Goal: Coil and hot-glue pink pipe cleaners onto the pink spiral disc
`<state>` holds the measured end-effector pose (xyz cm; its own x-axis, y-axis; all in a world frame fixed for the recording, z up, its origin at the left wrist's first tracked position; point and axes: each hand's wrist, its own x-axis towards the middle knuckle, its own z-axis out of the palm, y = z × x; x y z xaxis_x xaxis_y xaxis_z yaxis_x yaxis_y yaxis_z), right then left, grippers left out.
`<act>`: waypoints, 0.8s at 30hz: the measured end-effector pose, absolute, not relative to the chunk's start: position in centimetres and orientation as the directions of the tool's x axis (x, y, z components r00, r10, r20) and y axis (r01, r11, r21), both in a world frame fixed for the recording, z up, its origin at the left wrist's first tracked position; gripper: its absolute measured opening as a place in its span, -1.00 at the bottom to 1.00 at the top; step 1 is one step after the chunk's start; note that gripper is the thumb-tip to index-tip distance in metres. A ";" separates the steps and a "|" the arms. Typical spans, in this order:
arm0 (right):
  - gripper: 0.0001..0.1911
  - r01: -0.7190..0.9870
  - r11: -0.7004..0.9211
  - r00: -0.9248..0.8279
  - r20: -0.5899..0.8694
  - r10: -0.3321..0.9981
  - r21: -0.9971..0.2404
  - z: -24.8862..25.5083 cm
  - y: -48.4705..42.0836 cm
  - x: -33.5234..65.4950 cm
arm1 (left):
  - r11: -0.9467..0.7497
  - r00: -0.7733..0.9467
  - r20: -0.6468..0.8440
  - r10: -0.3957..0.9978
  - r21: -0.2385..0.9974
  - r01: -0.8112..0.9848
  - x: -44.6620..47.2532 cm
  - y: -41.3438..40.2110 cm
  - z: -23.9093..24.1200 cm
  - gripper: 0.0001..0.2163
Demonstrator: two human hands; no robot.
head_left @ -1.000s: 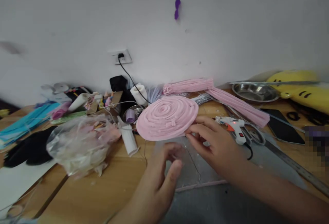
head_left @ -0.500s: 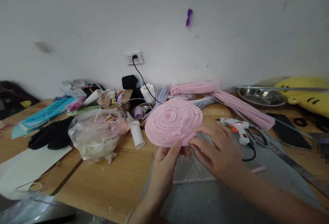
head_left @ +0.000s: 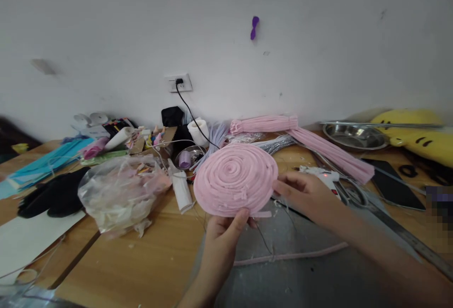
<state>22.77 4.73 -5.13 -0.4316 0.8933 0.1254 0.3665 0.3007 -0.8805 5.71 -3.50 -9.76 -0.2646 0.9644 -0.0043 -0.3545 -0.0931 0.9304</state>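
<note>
A round pink disc coiled from fuzzy pipe cleaners is held up above the table, its spiral face toward me. My left hand pinches its lower rim between thumb and fingers. My right hand is at the disc's right edge, fingers curled against the rim. A loose pink tail sticks out at the bottom of the disc. A pink pipe cleaner lies on the grey mat below.
A white glue gun with a lit lamp lies just right of my hand. Bundles of pink pipe cleaners, a steel bowl, a plastic bag of scraps, a white tube and a metal ruler crowd the wooden table.
My left hand rose from the mat and took the disc's lower rim. My right hand slid from under the disc to its right edge. The disc tilted more upright.
</note>
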 end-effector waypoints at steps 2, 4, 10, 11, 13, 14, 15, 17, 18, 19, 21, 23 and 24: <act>-0.59 0.268 0.098 -0.572 -0.077 0.817 -0.958 -4.9 4.9 22.5 | -0.084 -0.248 -0.002 0.969 0.938 -0.335 5.6 -3.5 -9.7 -0.72; -0.57 0.120 -0.084 -0.627 -0.141 0.766 -0.989 -4.9 4.6 22.0 | -0.080 -0.232 0.004 0.973 0.945 -0.318 5.6 -3.5 -9.5 -0.72; -0.51 -0.049 -0.321 -0.576 -0.236 0.783 -0.946 -5.7 3.4 20.7 | -0.075 -0.265 -0.052 0.963 0.890 -0.449 6.0 -3.2 -8.7 -0.70; -0.50 -0.002 -0.278 -0.581 -0.225 0.782 -0.961 -5.6 3.3 20.9 | -0.074 -0.263 -0.064 0.963 0.872 -0.484 6.0 -3.2 -8.6 -0.69; -0.48 0.169 -0.032 -0.589 -0.127 0.798 -0.985 -5.0 3.3 21.8 | -0.057 -0.232 -0.072 0.970 0.861 -0.505 5.8 -3.3 -8.3 -0.71; -0.48 0.275 0.153 -0.573 -0.033 0.819 -0.949 -4.4 3.4 22.5 | -0.038 -0.204 -0.074 0.976 0.866 -0.499 5.7 -3.5 -8.2 -0.72; -0.49 0.381 0.346 -0.527 0.106 0.843 -0.857 -3.6 3.5 23.1 | -0.015 -0.175 -0.081 0.981 0.873 -0.487 5.4 -3.7 -8.0 -0.72; -0.57 0.559 0.580 -0.375 0.443 0.814 -0.592 -1.7 4.1 24.0 | 0.024 -0.131 -0.091 0.987 0.897 -0.441 5.0 -4.3 -7.5 -0.67; -0.62 0.598 0.638 -0.339 0.569 0.750 -0.485 -0.8 4.5 24.2 | 0.032 -0.126 -0.091 0.988 0.911 -0.410 4.8 -4.6 -7.2 -0.66; -0.66 0.594 0.691 -0.353 0.638 0.685 -0.413 0.1 5.1 24.2 | 0.033 -0.130 -0.089 0.987 0.925 -0.379 4.6 -4.9 -7.0 -0.65; -0.70 0.537 0.768 -0.469 0.633 0.615 -0.348 1.3 6.2 24.0 | 0.034 -0.138 -0.084 0.987 0.944 -0.327 4.2 -5.3 -6.6 -0.65; -0.67 0.525 0.745 -0.522 0.536 0.663 -0.411 1.8 6.9 23.8 | 0.043 -0.134 -0.091 0.987 0.945 -0.325 3.8 -5.5 -6.4 -0.65; -0.62 0.520 0.701 -0.530 0.459 0.713 -0.487 1.6 6.9 23.8 | 0.043 -0.141 -0.097 0.985 0.938 -0.344 3.5 -5.5 -6.4 -0.66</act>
<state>23.79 6.86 1.61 -0.5304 0.7127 0.4590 0.5205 0.7012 -0.4872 3.51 -5.51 -6.38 -0.1409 0.9853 -0.0970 -0.3438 0.0432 0.9381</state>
